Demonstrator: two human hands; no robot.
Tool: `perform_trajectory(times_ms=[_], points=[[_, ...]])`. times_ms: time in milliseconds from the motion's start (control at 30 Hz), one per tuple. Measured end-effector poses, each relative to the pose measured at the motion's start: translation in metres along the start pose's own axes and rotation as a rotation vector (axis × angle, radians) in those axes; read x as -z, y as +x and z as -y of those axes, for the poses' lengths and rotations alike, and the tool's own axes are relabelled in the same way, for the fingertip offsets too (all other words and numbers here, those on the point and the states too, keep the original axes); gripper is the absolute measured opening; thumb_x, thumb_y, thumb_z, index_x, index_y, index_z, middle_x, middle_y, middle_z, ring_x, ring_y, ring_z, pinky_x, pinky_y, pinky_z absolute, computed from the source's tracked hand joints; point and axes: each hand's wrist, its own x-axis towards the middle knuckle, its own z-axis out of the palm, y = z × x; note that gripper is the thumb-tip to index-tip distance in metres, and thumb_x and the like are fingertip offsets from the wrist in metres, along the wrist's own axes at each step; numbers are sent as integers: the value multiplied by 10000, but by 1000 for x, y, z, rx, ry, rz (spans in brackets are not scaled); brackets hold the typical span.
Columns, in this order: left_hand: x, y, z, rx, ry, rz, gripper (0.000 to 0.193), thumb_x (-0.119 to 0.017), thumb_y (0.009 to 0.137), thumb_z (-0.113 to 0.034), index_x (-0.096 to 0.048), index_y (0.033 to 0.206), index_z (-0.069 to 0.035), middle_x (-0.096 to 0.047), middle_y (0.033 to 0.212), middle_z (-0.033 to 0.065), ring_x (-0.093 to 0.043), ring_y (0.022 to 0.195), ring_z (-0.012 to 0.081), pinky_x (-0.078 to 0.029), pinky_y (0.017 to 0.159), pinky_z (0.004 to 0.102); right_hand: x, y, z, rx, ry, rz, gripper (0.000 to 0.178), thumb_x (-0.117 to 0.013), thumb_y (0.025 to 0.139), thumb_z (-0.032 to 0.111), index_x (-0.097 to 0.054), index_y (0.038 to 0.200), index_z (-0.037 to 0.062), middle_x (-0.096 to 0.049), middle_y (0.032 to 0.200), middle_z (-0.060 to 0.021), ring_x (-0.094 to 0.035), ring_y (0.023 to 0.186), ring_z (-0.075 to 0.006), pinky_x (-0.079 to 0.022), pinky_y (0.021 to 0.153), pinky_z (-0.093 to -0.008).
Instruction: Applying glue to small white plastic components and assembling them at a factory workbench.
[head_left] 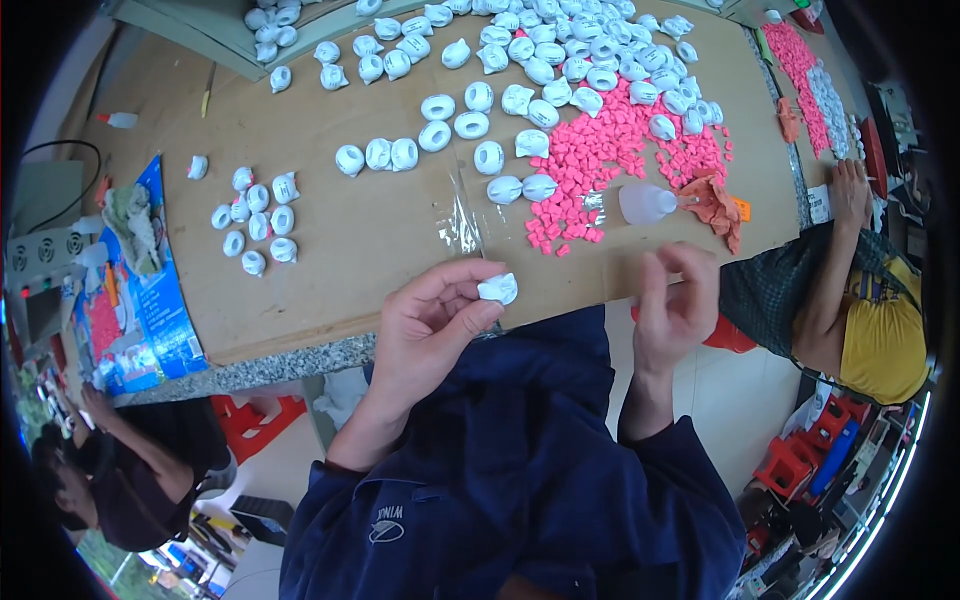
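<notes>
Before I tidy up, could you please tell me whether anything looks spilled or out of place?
Possibly the small, chunky pink pieces: they lie loose on the brown cardboard, some straying from the heap, as if spilled. A crumpled orange scrap beside the translucent bottle looks untidy.

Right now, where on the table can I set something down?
Bare brown tabletop lies between the left hand and the small left cluster of white pieces; more lies between that cluster and the yellow stick. Crowded: beyond the right hand, around the bottle and pink pieces.
</notes>
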Motion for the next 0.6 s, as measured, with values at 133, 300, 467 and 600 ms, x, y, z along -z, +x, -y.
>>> perform_trajectory(times_ms=[133,300,467,600], points=[[-4,1,0,-33,70,-11,292,-586,823,24,-550,1113,35,-602,962,69,-581,831,106,-470,686,206,-14,4,15,189,-82,317,170,-694,659,-37,-642,811,19,-588,792,-72,-526,740,-205,-424,638,-292],[-4,0,-1,-15,66,-24,297,-586,823,26,-548,1117,39,-600,959,67,-580,832,104,-470,699,204,-24,9,17,209,-155,469,166,-682,689,-20,-640,843,28,-583,792,-75,-536,747,-209,-440,627,-286],[-7,-1,2,-37,37,-47,315,-608,797,54,-532,1102,52,-603,1001,90,-589,885,122,-488,767,226,-16,-3,31,48,156,462,168,-639,736,-48,-619,893,8,-599,829,-105,-586,760,-210,-470,637,-275],[-10,0,4,-99,92,-69,301,-627,766,84,-534,1052,54,-601,1020,115,-594,928,148,-492,820,258,-20,-7,43,29,208,496,161,-614,750,-71,-616,900,-15,-615,841,-120,-607,733,-215,-479,642,-277]])
